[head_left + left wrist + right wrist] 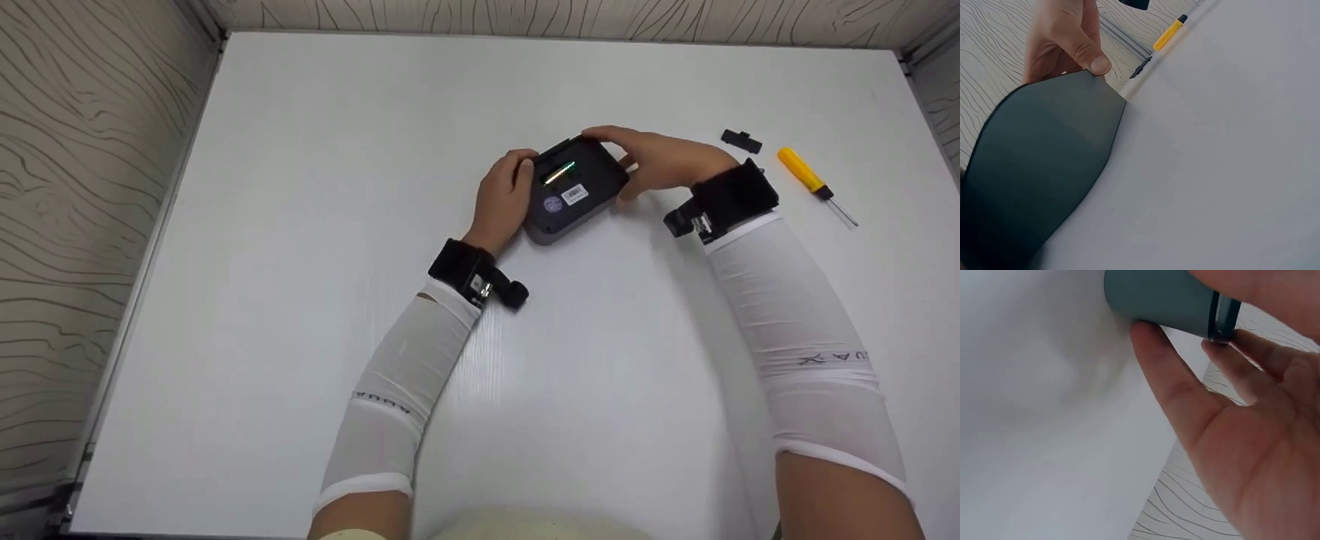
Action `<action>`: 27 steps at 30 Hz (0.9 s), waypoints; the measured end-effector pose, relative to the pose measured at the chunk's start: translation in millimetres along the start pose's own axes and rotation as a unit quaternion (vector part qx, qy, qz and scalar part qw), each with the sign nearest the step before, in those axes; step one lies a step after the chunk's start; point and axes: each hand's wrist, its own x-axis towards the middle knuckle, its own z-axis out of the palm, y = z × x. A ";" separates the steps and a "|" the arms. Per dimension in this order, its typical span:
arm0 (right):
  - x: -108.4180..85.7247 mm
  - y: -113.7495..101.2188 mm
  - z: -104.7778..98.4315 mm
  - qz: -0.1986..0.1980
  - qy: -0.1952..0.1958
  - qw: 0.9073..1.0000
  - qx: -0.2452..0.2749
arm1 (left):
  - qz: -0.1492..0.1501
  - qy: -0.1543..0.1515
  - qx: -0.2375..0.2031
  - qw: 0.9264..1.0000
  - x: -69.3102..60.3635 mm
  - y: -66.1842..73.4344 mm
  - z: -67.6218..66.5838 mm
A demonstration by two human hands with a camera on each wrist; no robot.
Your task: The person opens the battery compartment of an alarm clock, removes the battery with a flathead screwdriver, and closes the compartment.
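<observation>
A dark grey, box-shaped device (592,169) with rounded corners is held tilted over the white table. Its upper face bears a barcode label, a round sticker and a recess with a bright, shiny strip. My left hand (504,196) grips its left side, the thumb lying along the edge. At the opposite side, my right hand (664,160) holds it between thumb and fingers, with a gap between palm and device. The right wrist view shows the device's smooth side (1157,295) between the right hand's (1252,422) thumb and fingers. In the left wrist view, a plain dark face (1050,152) fills the left part.
Right of the right hand lie a small black plastic piece (741,141) with a tab and a screwdriver (802,171) with a yellow handle. The white table (300,187) meets wood-patterned panels (90,187) at its left and back edges.
</observation>
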 end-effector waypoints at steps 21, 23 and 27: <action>9.6 0.7 18.6 -0.033 0.069 0.996 -0.048 | 0.017 -0.009 0.001 1.000 0.3 -1.9 1.0; 8.3 1.3 20.0 -0.033 0.079 0.995 -0.049 | 0.018 -0.009 0.000 1.000 0.2 -1.9 1.2; 3.5 -2.5 22.9 -0.035 0.102 0.992 -0.058 | 0.021 -0.009 0.001 1.000 0.8 -1.7 1.5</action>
